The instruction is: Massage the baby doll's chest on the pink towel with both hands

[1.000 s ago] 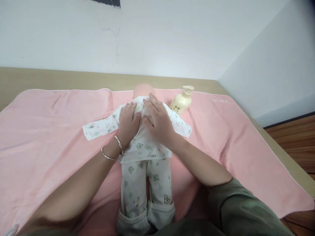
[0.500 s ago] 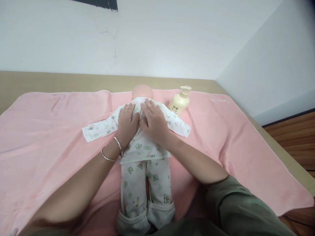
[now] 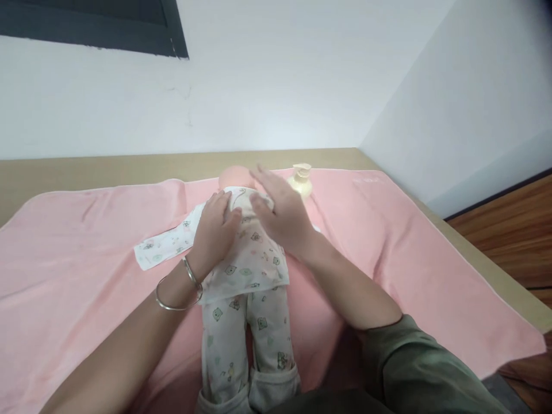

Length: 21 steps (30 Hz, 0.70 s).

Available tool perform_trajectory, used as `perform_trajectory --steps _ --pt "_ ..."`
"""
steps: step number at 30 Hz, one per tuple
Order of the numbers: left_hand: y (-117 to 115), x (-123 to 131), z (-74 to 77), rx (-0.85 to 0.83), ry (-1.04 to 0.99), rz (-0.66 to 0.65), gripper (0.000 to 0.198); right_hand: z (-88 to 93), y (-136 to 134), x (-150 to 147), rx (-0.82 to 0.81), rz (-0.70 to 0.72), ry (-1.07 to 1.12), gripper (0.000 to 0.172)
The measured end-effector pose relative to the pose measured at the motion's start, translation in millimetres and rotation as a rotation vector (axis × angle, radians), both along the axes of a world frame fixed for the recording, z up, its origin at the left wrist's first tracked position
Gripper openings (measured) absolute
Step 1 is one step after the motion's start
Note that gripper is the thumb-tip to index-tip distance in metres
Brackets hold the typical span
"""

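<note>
A baby doll in a white printed top and matching trousers lies on a pink blanket, its bald head at the far end. My left hand rests on the left side of the doll's upper body, fingers forward and thumb apart, holding nothing. Over the doll's right shoulder is my right hand, fingers stretched out and somewhat raised, also holding nothing. It hides most of the right sleeve. The left sleeve lies spread out on the blanket.
A pale yellow pump bottle stands on the blanket just beyond my right hand. The wooden tabletop shows along the back, against a white wall. Brown wood panelling is at the right.
My right hand has lifted from the middle of the doll's back and shifted toward its right shoulder. My left hand stays on the doll. The view has tilted upward somewhat.
</note>
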<state>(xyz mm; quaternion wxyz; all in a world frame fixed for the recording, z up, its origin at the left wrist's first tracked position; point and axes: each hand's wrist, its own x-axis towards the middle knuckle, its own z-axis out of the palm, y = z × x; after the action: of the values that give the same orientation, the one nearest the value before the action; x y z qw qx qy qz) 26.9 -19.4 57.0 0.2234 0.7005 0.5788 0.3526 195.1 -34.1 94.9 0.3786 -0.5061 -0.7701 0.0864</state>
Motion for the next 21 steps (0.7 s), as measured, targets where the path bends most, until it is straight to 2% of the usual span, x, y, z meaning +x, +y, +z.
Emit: perform_trajectory --steps 2,4,6,9,13,15,18,21 --pt "-7 13 18.3 -0.062 -0.160 -0.060 0.056 5.9 9 20 0.076 -0.077 0.050 0.053" --pt "-7 29 33.1 -0.157 -0.389 -0.177 0.053 9.1 19 39 0.136 -0.146 0.078 0.054" --pt "0 46 43.1 -0.306 -0.656 -0.276 0.052 10.9 27 53 0.149 -0.204 0.062 0.056" --pt "19 69 51.4 -0.507 -0.929 -0.328 0.058 12.0 38 65 0.091 -0.290 -0.033 0.059" --pt "35 93 60.2 -0.625 -1.171 -0.366 0.067 5.8 53 65 0.016 -0.330 -0.143 0.063" --pt "35 101 65.4 -0.689 -1.265 -0.443 0.068 -1.0 60 63 -0.017 -0.303 -0.164 0.063" --pt "31 106 70.5 -0.747 -1.325 -0.541 0.070 -9.6 66 59 -0.039 -0.274 -0.183 0.061" --pt "33 106 69.4 -0.773 -1.350 -0.519 0.070 -11.3 65 56 -0.012 -0.302 -0.213 0.060"
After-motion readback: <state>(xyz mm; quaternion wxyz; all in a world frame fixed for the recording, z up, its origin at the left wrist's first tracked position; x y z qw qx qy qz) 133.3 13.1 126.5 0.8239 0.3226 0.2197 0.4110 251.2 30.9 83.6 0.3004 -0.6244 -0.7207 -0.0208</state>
